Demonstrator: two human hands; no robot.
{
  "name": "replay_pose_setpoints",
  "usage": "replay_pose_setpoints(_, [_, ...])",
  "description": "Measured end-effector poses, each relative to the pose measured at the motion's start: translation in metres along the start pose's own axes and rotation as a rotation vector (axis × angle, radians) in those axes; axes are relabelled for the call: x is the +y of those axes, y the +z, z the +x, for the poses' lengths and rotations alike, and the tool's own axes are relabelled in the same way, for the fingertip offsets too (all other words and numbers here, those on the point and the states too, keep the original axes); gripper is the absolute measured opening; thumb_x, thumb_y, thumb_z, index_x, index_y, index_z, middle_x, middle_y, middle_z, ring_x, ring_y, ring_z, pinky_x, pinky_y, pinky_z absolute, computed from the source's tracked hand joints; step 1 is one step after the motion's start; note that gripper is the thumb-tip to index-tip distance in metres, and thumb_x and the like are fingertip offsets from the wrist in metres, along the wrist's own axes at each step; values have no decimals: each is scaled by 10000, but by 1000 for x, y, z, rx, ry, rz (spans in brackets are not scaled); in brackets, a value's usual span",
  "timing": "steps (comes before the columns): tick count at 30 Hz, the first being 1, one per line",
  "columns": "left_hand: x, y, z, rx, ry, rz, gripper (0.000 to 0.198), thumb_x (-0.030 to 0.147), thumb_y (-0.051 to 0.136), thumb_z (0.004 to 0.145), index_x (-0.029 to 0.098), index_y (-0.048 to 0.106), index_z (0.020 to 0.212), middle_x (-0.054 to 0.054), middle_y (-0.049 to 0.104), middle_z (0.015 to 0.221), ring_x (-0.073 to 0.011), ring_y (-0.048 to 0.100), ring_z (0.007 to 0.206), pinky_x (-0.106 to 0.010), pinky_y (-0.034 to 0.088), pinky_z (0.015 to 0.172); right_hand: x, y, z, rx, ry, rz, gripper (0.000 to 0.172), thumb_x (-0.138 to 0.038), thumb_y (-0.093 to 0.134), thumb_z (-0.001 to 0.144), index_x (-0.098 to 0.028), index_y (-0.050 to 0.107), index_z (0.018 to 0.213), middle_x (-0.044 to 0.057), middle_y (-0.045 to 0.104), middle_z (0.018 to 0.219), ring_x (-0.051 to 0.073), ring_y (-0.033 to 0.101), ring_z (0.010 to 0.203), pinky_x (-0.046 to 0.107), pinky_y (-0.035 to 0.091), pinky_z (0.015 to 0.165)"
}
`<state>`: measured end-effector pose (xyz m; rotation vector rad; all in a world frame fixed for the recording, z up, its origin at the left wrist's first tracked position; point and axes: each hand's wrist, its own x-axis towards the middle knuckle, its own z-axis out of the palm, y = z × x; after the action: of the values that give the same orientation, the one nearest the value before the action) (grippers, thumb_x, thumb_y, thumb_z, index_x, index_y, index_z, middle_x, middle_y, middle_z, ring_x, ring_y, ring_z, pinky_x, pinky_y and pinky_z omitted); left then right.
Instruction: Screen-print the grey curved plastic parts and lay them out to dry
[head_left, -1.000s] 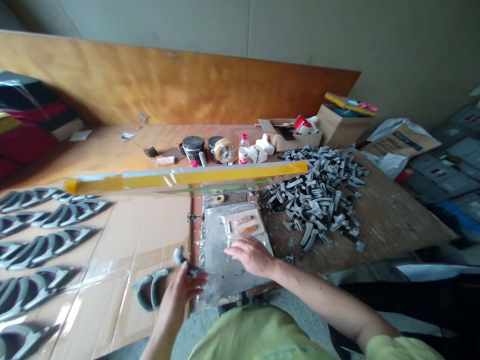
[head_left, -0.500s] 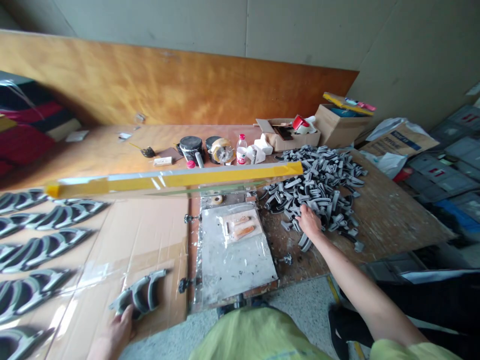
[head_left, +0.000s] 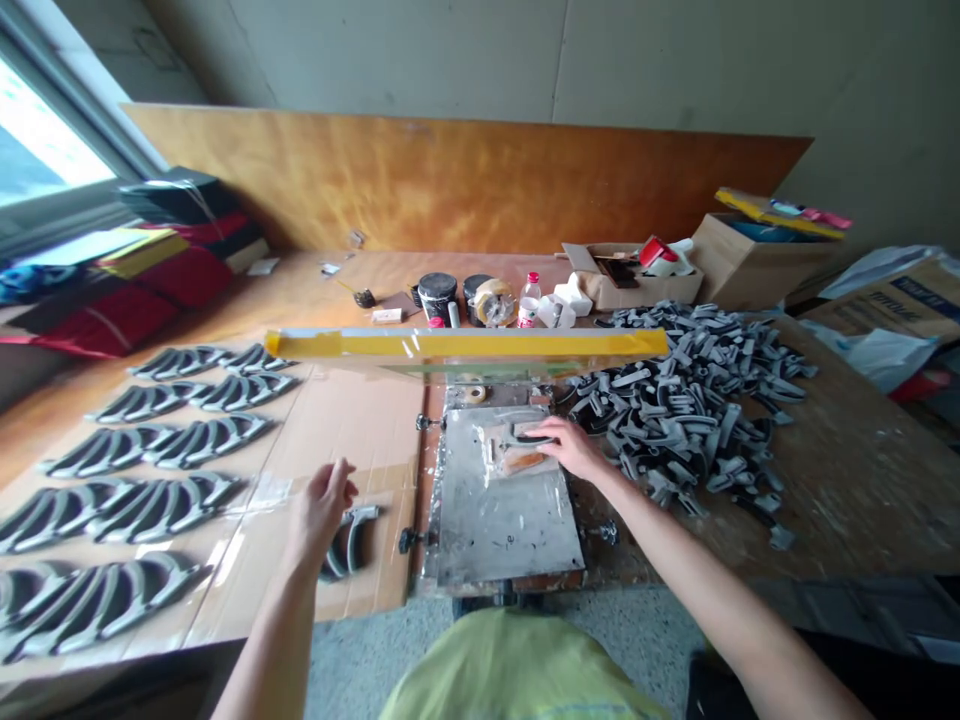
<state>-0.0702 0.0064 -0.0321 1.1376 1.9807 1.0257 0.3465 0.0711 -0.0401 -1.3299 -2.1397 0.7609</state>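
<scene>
My right hand (head_left: 568, 446) rests on a grey curved plastic part (head_left: 517, 440) that lies on the orange-brown jig (head_left: 517, 462) of the metal printing plate (head_left: 504, 520); its fingers press the part down. My left hand (head_left: 324, 502) hovers just above a grey curved part (head_left: 351, 538) on the cardboard sheet (head_left: 352, 430), fingers loosely apart and holding nothing. A raised screen frame with yellow tape (head_left: 465, 345) hangs over the back of the plate.
A heap of grey plastic parts (head_left: 682, 390) lies to the right of the plate. Rows of grey curved parts (head_left: 142, 470) cover the cardboard on the left. Ink tins (head_left: 437, 293), a tape roll (head_left: 495, 300), a small bottle (head_left: 529, 297) and cardboard boxes (head_left: 739, 260) stand at the back.
My right hand came back from the heap with a grey part and set it on the jig. My left hand let go of the part on the cardboard and rose above it.
</scene>
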Motion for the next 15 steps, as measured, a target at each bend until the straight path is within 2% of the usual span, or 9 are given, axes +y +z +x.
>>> replay_pose_setpoints(3, [69,15,3,18,171,-165,416,572,502,860,187,646,927,20,573,586,-124,529,518,-216,443,532,5,30,9,-66,-114,-152,320,-77,591,839,-248,742,1064,35,664,966,168,573,927,321,462,877])
replay_pose_setpoints(5, [109,18,2,27,281,-283,404,559,505,875,187,637,962,26,576,594,-111,530,528,-200,448,542,10,37,8,-65,-162,-247,326,-87,557,874,-252,733,1093,40,665,947,178,546,937,329,456,876])
replay_pose_setpoints(8, [153,20,3,22,391,-448,410,558,433,913,187,593,836,24,582,584,-101,519,506,-199,449,523,9,40,1,-39,-177,-340,359,-99,508,906,-250,699,1168,59,654,1024,185,531,997,324,447,894])
replay_pose_setpoints(11, [173,23,5,-6,434,-454,490,516,338,946,185,533,643,8,548,525,-96,495,473,-197,418,492,0,38,-7,-62,-141,-419,385,-110,492,911,-266,673,1213,66,639,1107,195,540,1048,328,444,913])
replay_pose_setpoints(13, [172,22,0,-7,412,-399,521,499,342,942,181,529,574,-5,547,511,-101,499,478,-202,417,493,-3,32,-9,-102,-123,-437,404,-146,518,906,-279,631,1270,63,638,1161,200,561,1057,335,449,921])
replay_pose_setpoints(15, [162,17,-12,-44,356,-386,521,532,375,923,170,594,619,-29,618,586,-124,556,540,-224,459,537,0,16,-9,-70,-71,-410,440,-191,542,898,-298,583,1323,53,647,1187,206,590,1049,338,467,919])
